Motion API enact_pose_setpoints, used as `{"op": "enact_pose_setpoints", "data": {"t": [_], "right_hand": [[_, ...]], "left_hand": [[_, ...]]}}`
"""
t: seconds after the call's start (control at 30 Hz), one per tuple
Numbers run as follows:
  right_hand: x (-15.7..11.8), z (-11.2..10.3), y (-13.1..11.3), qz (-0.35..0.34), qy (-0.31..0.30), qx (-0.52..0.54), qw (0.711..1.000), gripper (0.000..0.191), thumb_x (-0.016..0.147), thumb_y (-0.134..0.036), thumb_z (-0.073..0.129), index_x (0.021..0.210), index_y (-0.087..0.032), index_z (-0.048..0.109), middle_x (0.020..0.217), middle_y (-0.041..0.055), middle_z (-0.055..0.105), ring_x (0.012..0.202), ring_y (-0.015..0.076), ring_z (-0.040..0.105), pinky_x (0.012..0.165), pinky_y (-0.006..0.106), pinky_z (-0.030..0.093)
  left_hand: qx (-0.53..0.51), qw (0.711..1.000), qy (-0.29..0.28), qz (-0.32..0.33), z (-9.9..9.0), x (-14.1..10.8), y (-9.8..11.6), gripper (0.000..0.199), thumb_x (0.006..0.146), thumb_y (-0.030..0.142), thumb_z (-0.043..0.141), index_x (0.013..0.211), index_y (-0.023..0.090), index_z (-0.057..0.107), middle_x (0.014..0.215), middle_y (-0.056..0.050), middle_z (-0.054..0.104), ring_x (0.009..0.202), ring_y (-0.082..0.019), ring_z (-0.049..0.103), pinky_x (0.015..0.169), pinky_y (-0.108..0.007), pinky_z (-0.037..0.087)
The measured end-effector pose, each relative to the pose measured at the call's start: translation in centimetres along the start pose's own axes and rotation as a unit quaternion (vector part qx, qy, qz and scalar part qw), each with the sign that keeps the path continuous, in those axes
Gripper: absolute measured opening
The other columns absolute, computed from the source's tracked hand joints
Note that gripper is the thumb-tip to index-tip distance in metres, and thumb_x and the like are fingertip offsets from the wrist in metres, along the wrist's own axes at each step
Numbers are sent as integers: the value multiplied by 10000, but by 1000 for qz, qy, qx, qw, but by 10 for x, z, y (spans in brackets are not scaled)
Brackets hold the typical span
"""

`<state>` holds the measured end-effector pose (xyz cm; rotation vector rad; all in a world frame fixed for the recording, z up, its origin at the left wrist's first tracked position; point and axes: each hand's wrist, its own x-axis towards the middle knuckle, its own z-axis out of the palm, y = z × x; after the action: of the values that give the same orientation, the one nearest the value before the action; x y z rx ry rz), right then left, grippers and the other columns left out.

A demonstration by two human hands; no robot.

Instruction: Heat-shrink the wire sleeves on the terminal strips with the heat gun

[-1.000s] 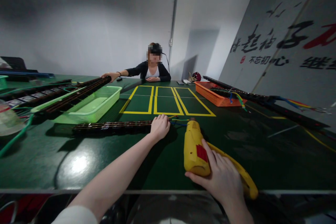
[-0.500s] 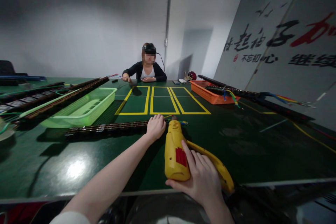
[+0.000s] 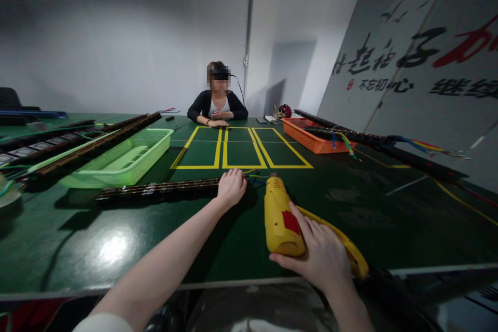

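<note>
From the head camera, the left hand point(image 3: 232, 187) is closed around the right end of a dark strip point(image 3: 175, 187) lying on the green surface point(image 3: 389, 238), just beside a pale green basket point(image 3: 112, 179). The right hand point(image 3: 322, 249) grasps a yellow heat gun point(image 3: 277, 210), its nozzle near thin wires point(image 3: 257, 176) emerging beyond the left hand.

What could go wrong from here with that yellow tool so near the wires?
The yellow tool looks like a heat gun; its nozzle sits close to the wires, so running it might overheat them. The left grip, on the dark strip nearby, could also catch heat.
</note>
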<state>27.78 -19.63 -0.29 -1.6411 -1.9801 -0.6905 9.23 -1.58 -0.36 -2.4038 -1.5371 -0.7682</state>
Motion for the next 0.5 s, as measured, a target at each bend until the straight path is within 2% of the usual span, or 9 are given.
{"op": "enact_pose_setpoints", "data": {"t": [0.17, 0.4, 0.5], "right_hand": [[-2, -1, 3, 34, 6, -12, 999, 1012, 628, -833, 398, 1367, -146, 324, 997, 74, 622, 888, 217, 573, 801, 347, 391], [-1, -1, -5, 26, 32, -35, 999, 1013, 640, -839, 367, 1346, -113, 359, 944, 84, 627, 831, 227, 568, 761, 348, 387], [0, 1, -12, 1, 44, -38, 998, 1029, 633, -833, 394, 1348, -95, 350, 962, 92, 628, 829, 222, 573, 760, 341, 386]], "left_hand": [[-10, 1000, -3, 1, 1, 0, -1, 224, 900, 263, 325, 923, 158, 521, 971, -59, 578, 929, -191, 520, 770, -319, 374], [-16, 1000, 2, 0, 1, 1, -1, 223, 899, 264, 329, 912, 153, 522, 972, -60, 578, 927, -191, 517, 775, -325, 370], [-20, 1000, 5, 1, 2, 1, -1, 221, 900, 265, 330, 907, 153, 520, 967, -59, 577, 926, -189, 519, 766, -318, 366]]}}
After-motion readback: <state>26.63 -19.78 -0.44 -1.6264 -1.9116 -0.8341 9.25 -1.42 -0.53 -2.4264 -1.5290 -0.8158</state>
